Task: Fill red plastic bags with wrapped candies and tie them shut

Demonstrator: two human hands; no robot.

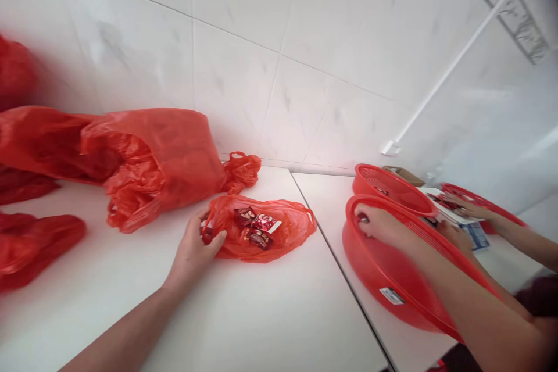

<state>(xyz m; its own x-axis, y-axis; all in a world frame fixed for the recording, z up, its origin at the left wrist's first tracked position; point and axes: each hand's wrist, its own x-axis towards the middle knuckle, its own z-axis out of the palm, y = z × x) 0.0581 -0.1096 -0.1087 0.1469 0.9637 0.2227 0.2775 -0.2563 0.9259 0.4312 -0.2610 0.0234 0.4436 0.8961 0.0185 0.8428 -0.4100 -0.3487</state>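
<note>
My left hand [198,239] grips the left edge of an open red plastic bag [296,224], which lies on the white table. Several small packets in dark red and brown wrappers [257,229] rest inside the bag. To the right, my right hand [370,221] is down inside the far left end of a large red plastic basket [383,270]. Its fingers are curled, with a small dark bit showing at them that I cannot make out. My forearm hides much of the basket's inside.
Red plastic bags, one large and bulging [183,157], line the left side along the tiled wall. A crumpled red bag [244,170] lies behind the open one. Behind my basket stands another red basket [392,186]. At far right, another person's hands [473,209] work near packets.
</note>
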